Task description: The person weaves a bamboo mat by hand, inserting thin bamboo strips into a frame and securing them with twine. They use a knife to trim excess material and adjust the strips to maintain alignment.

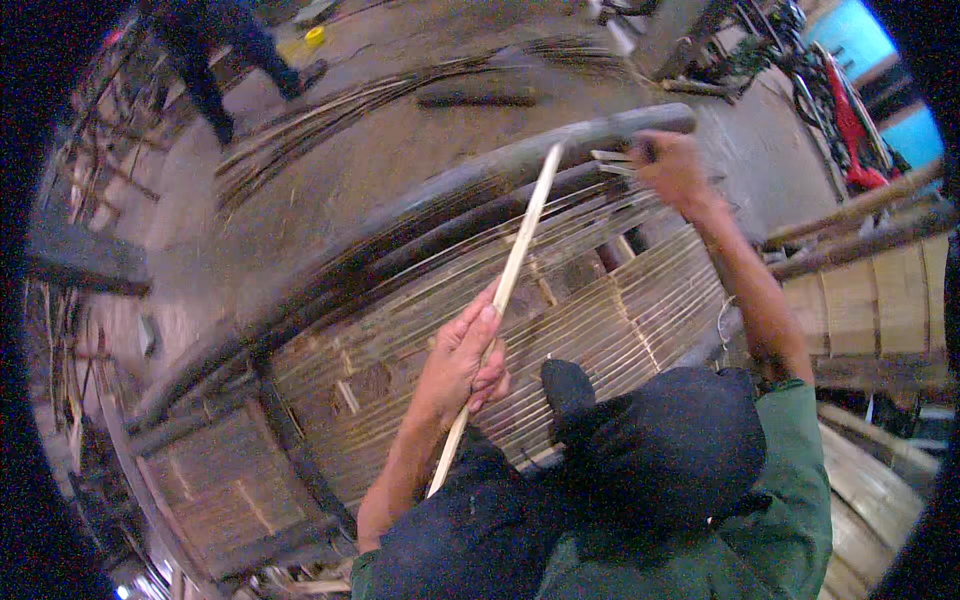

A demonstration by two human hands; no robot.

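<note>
While the left hand (466,362) was closed around the long pale bamboo strip (505,290) near its lower third, the strip slanted up across the brown woven bamboo panel (600,300), its tip near the dark round pole (560,145) at the far edge. Right hand (672,168): closed on a short pale blade-like piece (612,160) at that pole; exact grip blurred. Dark-trousered knees (640,450) sat over the panel. Another person's legs (230,70) stood well apart on the concrete floor (400,150). Risks, as judged: the strip could bow or snap if forced; its thin edge could cut the gripping fingers; it might miss its gap in the weave.
</note>
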